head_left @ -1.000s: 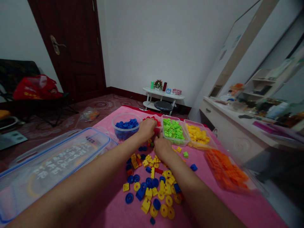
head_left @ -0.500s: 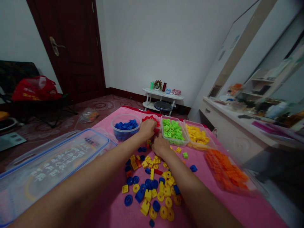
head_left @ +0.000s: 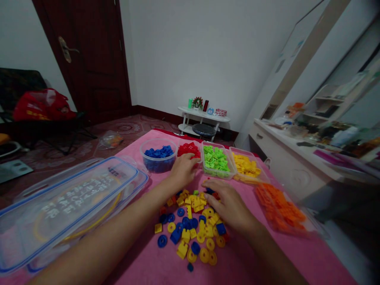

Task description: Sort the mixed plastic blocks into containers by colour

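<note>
While the left hand is reaching towards the red tub at the bench's far edge, its fingers are bending over the near rim; cannot tell whether they are gripping a piece or touching the rim. Right hand is hovering low at the right side of the loose bricks, fingers open and loosely curved, thumb standing apart; no piece is showing in its grasp.

Blue tub, red tub, green tub and yellow tub are standing in a row along the far edge, orange tub nearer the right edge. Each is holding one colour, probably so that the colours are lying apart and within reach. Clear lids are lying at the left edge, likely leaving the middle free for handling.

Loose bricks are lying mid-bench, spreading towards the near edge: mostly yellow and blue, a few orange and red, one green bit showing. Shapes are varying: studded blocks, ringed discs. Some are overlapping, others lying singly. Plastic is looking smooth and bright; pieces under the hands are hiding from view.
</note>
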`<state>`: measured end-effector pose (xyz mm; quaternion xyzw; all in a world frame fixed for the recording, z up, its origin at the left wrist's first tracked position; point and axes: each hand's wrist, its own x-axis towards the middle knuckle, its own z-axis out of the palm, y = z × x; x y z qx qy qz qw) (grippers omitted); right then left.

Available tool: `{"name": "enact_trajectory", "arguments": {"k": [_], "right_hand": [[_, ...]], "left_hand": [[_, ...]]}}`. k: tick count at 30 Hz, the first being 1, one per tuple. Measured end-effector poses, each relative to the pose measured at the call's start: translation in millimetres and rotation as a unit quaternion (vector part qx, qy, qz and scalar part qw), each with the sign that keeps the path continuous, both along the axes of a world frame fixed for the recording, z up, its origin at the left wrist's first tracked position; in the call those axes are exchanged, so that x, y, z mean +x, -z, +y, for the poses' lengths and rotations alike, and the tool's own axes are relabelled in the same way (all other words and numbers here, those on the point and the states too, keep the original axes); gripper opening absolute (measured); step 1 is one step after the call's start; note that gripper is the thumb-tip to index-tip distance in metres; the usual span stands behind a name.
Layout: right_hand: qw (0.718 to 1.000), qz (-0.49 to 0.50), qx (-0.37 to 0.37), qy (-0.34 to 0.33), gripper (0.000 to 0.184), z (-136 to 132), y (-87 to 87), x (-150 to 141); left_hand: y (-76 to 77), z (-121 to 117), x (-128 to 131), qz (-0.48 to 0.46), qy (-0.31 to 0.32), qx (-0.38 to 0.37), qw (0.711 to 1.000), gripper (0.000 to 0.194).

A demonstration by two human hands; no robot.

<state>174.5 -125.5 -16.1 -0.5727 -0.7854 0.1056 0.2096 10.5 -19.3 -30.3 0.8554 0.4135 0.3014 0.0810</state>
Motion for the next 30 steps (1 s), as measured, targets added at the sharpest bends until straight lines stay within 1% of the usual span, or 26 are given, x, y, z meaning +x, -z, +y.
{"name": "enact_trajectory", "arguments": {"k": [1, 3, 5, 7, 9, 10, 11, 12, 14, 16, 17, 19, 20, 22, 23, 24, 26, 28, 30], "right_hand": [[1.000, 0.004, 0.017, 0.023, 0.034, -2.3, 2.2, 9.8], [0.996, 0.005, 0.056, 0.064, 0.037, -5.3, 14.4, 31.3], [0.991, 0.002, 0.092, 0.101, 0.040, -6.9, 35.1, 53.4], [0.987, 0.005, 0.099, 0.126, 0.046, -7.6, 59.2, 72.8], [0.986, 0.014, 0.083, 0.142, 0.052, -7.3, 80.2, 86.4], [0.986, 0.018, 0.075, 0.150, 0.054, -6.6, 88.0, 90.5], [0.985, 0.021, 0.069, 0.157, 0.054, -5.5, 93.4, 92.8], [0.984, 0.023, 0.067, 0.162, 0.054, -3.9, 96.6, 93.5], [0.983, 0.023, 0.073, 0.165, 0.050, 0.8, 97.3, 91.0], [0.983, 0.029, 0.088, 0.158, 0.045, 7.3, 94.0, 85.6], [0.983, 0.041, 0.095, 0.152, 0.042, 11.1, 92.1, 82.4], [0.981, 0.079, 0.102, 0.142, 0.039, 19.4, 88.9, 75.2], [0.980, 0.099, 0.100, 0.138, 0.038, 23.7, 87.4, 71.4], [0.980, 0.127, 0.083, 0.129, 0.037, 32.2, 83.0, 63.0], [0.981, 0.130, 0.072, 0.124, 0.036, 36.4, 79.5, 58.4], [0.982, 0.130, 0.064, 0.119, 0.035, 40.6, 74.9, 53.6], [0.985, 0.121, 0.055, 0.109, 0.032, 49.0, 63.1, 43.6], [0.987, 0.112, 0.054, 0.105, 0.027, 57.9, 50.6, 33.5], [0.988, 0.114, 0.046, 0.096, 0.025, 67.2, 41.2, 23.5]], "left_hand": [[-1.5, -11.3, 1.1, -0.010, 0.017, -0.010, 1.000, 0.036], [-4.1, -38.7, 6.0, -0.022, 0.075, -0.042, 0.996, 0.038], [-5.1, -70.2, 14.3, -0.010, 0.158, -0.066, 0.985, 0.051], [-2.0, -100.3, 24.4, 0.042, 0.241, -0.077, 0.966, 0.070], [6.9, -121.9, 33.8, 0.077, 0.278, -0.075, 0.955, 0.095], [13.3, -127.8, 37.4, 0.090, 0.276, -0.074, 0.954, 0.102], [20.3, -130.3, 40.0, 0.101, 0.266, -0.075, 0.956, 0.104], [27.4, -129.7, 41.4, 0.109, 0.247, -0.076, 0.960, 0.103], [39.5, -121.6, 41.0, 0.120, 0.193, -0.083, 0.970, 0.096], [45.5, -110.1, 37.4, 0.126, 0.142, -0.089, 0.978, 0.093], [45.7, -104.8, 35.1, 0.126, 0.126, -0.091, 0.980, 0.093], [40.3, -96.1, 30.4, 0.119, 0.119, -0.092, 0.981, 0.092], [35.3, -92.5, 28.3, 0.110, 0.122, -0.092, 0.982, 0.088], [23.1, -84.7, 24.2, 0.083, 0.122, -0.088, 0.985, 0.070], [16.9, -79.8, 21.8, 0.068, 0.111, -0.084, 0.988, 0.060], [11.4, -73.9, 18.8, 0.055, 0.089, -0.078, 0.991, 0.051], [4.0, -59.6, 10.2, 0.043, 0.019, -0.061, 0.997, 0.036], [2.4, -44.5, -0.8, 0.052, -0.059, -0.052, 0.996, 0.027], [5.8, -31.8, -11.2, 0.071, -0.109, -0.057, 0.990, 0.025]]}}
